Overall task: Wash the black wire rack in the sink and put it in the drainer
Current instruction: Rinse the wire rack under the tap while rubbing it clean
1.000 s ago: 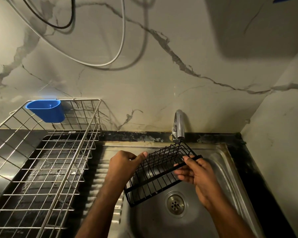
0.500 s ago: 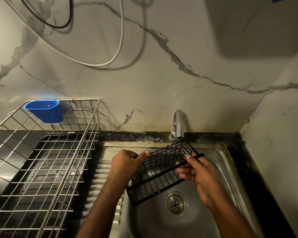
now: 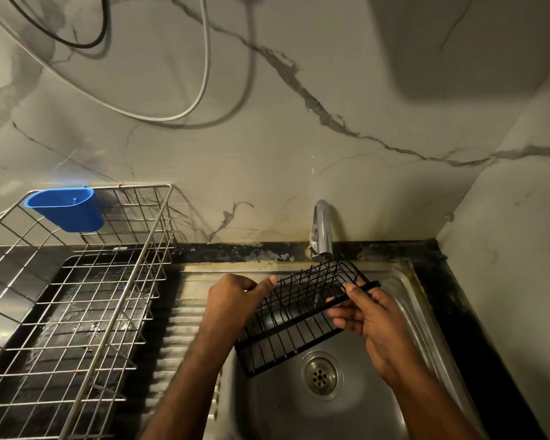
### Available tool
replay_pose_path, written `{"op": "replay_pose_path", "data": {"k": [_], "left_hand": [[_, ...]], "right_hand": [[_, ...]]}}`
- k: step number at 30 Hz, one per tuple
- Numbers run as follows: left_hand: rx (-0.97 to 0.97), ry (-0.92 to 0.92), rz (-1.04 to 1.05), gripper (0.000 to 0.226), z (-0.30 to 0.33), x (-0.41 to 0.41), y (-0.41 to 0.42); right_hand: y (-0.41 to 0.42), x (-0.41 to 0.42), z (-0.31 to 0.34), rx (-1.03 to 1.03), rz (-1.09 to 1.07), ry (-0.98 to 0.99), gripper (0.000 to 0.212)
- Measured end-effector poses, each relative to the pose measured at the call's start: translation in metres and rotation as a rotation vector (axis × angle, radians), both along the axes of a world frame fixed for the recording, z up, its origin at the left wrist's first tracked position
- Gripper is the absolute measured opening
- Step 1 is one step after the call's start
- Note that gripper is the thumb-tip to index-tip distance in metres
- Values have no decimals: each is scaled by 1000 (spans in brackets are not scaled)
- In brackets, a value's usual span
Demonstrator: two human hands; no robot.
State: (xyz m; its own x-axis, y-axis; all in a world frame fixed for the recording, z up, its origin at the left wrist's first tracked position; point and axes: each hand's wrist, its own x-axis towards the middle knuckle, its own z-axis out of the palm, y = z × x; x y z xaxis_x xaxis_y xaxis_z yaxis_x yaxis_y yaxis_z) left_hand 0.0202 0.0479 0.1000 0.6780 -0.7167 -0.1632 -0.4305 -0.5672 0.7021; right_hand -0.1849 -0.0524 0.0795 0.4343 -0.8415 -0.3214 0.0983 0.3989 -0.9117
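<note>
Black wire rack (image 3: 299,312) held tilted over the sink (image 3: 407,300), its far end up under the tap (image 3: 322,230), its near corner low, above and to the left of the drain (image 3: 320,375). Not resting on the basin, as far as I can tell.

Left hand (image 3: 232,300): fingers curled round the rack's left edge, thumb laid along the top wire. Right hand (image 3: 367,312): pinches the flat black bar on the right side, thumb above, fingers below.

A glint of water shows among the wires below the spout; whether the tap runs fully I cannot tell.

Step in hand, by my reading: rinsing. Task roughly at its middle; the drainer (image 3: 77,306) stands to the left of the sink with a blue cup (image 3: 67,211) hung on its back rail, and holds no rack yet.

To do it well:
- keep both grips on the frame, not on thin wires, which are wet and likely slippery
- turn the rack so water reaches each crossing
- hold the tilt so runoff falls toward the drain
- shake off drips over the basin before carrying left
</note>
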Motion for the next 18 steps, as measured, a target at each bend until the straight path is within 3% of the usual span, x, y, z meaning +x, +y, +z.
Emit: {"op": "replay_pose_path", "data": {"k": [18], "left_hand": [[19, 14, -1, 52, -13, 20, -7]], "right_hand": [[-2, 15, -8, 26, 7, 0, 23]]}}
